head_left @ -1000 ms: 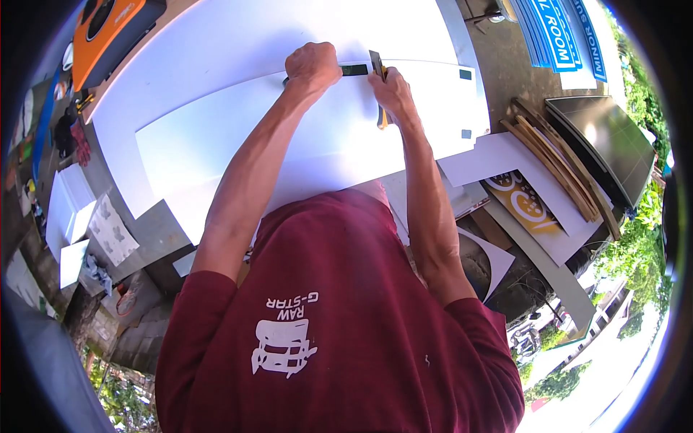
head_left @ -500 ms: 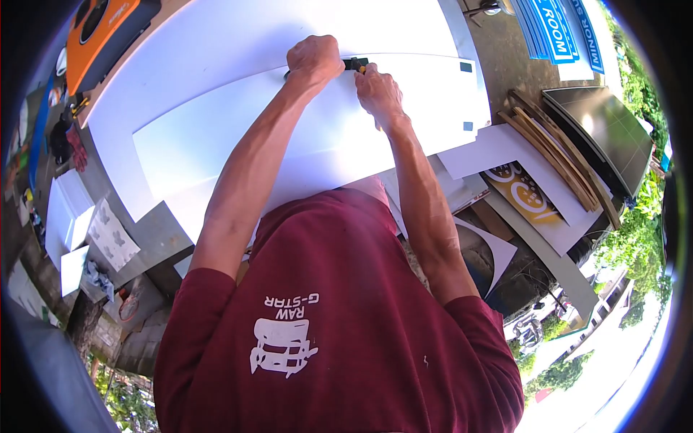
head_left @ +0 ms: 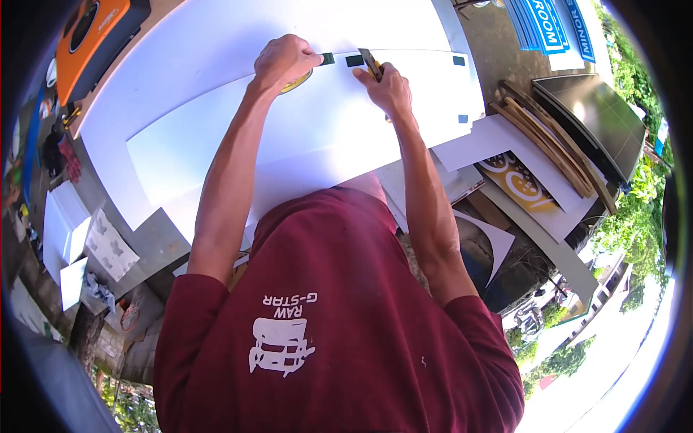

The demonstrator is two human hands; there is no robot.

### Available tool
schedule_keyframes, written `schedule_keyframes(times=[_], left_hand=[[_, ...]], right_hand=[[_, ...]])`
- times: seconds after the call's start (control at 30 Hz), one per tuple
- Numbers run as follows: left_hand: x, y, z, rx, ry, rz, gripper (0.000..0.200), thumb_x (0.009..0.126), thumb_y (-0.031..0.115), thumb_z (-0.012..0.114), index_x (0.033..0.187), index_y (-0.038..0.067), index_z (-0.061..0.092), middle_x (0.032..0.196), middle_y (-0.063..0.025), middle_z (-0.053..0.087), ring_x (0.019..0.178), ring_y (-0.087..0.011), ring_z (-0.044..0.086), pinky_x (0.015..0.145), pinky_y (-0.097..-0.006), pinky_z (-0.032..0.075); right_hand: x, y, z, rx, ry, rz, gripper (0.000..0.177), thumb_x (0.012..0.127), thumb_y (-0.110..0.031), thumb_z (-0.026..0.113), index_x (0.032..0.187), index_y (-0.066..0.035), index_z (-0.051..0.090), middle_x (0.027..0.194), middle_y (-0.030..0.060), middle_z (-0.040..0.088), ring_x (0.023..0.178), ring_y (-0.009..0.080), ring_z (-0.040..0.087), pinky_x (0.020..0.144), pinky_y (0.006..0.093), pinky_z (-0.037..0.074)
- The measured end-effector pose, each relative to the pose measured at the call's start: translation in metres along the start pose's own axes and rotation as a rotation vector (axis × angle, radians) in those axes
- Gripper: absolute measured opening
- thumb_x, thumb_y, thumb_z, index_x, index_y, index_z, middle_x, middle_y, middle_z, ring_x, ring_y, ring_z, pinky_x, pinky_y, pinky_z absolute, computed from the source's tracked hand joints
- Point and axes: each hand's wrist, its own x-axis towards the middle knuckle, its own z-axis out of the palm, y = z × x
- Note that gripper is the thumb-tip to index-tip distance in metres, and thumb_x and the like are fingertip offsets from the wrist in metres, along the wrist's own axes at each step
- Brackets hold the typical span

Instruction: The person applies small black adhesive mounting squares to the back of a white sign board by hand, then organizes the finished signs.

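My left hand (head_left: pixel 283 61) is closed round a roll of tape (head_left: pixel 297 81), of which a yellow rim shows under the palm. A dark green tape end (head_left: pixel 327 58) sticks out at its fingertips. In my right hand (head_left: pixel 388 85) is a yellow and black cutter (head_left: pixel 373 65), its tip pointing up and left. Between the hands, a dark tape piece (head_left: pixel 354 60) lies at the upper edge of a long white panel (head_left: pixel 238 130). Two more dark pieces, an upper one (head_left: pixel 459 60) and a lower one (head_left: pixel 463 118), sit near the panel's right end.
An orange and black case (head_left: pixel 99 43) stands at the upper left. To the right are wooden strips (head_left: pixel 552 148), a dark glossy panel (head_left: pixel 595 119) and blue lettered signs (head_left: pixel 545 29). White offcuts (head_left: pixel 498 242) lie below the panel's right side.
My left hand has moved left with the tape roll, away from my right hand. The dark piece between the hands now shows separate from the tape end. My right hand has shifted slightly right.
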Motion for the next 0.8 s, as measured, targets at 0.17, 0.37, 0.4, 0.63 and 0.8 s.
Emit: schedule_keyframes(times=[0.17,0.37,0.4,0.63,0.8], left_hand=[[-0.059,-0.018,-0.018,-0.249,-0.139,-0.077,0.028,0.087,0.031,0.074,0.102,0.009,0.077,0.066,-0.0045,0.066,0.053,-0.0134,0.057,0.052,-0.0329,0.046],[-0.110,-0.033,0.001,-0.403,-0.074,-0.094,0.023,0.088,0.026,0.074,0.103,0.007,0.076,0.060,-0.0040,0.061,0.051,-0.0113,0.053,0.051,-0.0313,0.042],[-0.113,-0.035,0.005,-0.411,-0.071,-0.072,0.023,0.088,0.026,0.074,0.102,0.007,0.076,0.060,-0.0042,0.060,0.051,-0.0119,0.053,0.052,-0.0316,0.042],[-0.131,-0.025,0.034,-0.363,-0.180,0.051,0.022,0.088,0.028,0.073,0.100,0.009,0.077,0.058,-0.0056,0.058,0.053,-0.0149,0.052,0.054,-0.0349,0.041],[-0.141,-0.007,0.050,-0.359,-0.310,-0.058,0.027,0.088,0.027,0.072,0.106,0.007,0.077,0.061,-0.0059,0.064,0.047,-0.0131,0.052,0.047,-0.0314,0.042]], right_hand=[[0.038,-0.017,0.018,-0.174,0.049,0.094,0.061,0.075,-0.064,0.079,0.082,-0.003,0.073,0.075,0.0112,0.071,0.075,0.0245,0.070,0.071,0.0387,0.053],[0.010,-0.011,0.017,0.024,-0.034,0.040,0.052,0.083,-0.055,0.077,0.080,-0.003,0.071,0.068,0.0073,0.067,0.067,0.0190,0.065,0.066,0.0392,0.051],[-0.005,-0.004,0.018,0.281,-0.127,-0.001,0.045,0.086,-0.048,0.075,0.086,-0.003,0.073,0.069,0.0063,0.065,0.068,0.0160,0.061,0.063,0.0356,0.049],[-0.116,0.009,0.010,0.644,-0.260,-0.018,0.027,0.086,-0.025,0.076,0.097,-0.001,0.075,0.071,0.0005,0.061,0.066,0.0089,0.053,0.060,0.0271,0.042],[-0.143,0.030,0.003,0.562,-0.120,-0.015,0.019,0.084,-0.018,0.078,0.092,-0.001,0.075,0.067,0.0012,0.061,0.061,0.0099,0.051,0.058,0.0293,0.043]])
